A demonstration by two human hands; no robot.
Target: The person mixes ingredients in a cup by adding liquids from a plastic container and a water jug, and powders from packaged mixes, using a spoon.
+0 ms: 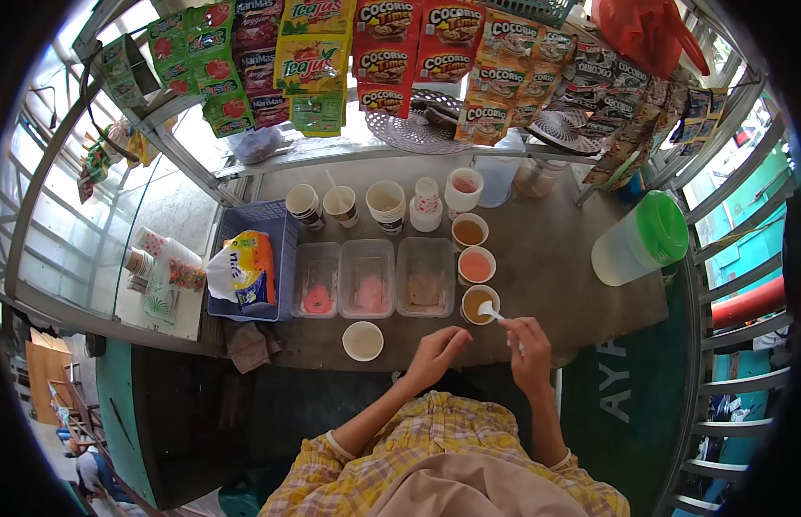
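My right hand [528, 346] pinches the handle of a white plastic spoon [490, 311]. The spoon's head dips into a paper cup [479, 305] of yellow-brown drink at the near end of a column of cups. My left hand [438, 354] hovers at the counter's front edge, left of that cup, its fingers curled together and nothing showing in them. Behind the near cup stand a cup of pink drink [477, 265], a cup of brown drink [470, 231] and a cup with reddish contents [463, 184]. Farther left, a cup of pale contents [363, 341] sits apart.
Three clear tubs hold powders: red [317, 300], pink [368, 295] and brown [428, 297]. Stacked paper cups [386, 205] line the back. A blue basket [284, 222] holds a yellow-orange pack [249, 267]. A green-lidded pitcher [629, 250] stands right; drink sachets [387, 53] hang above.
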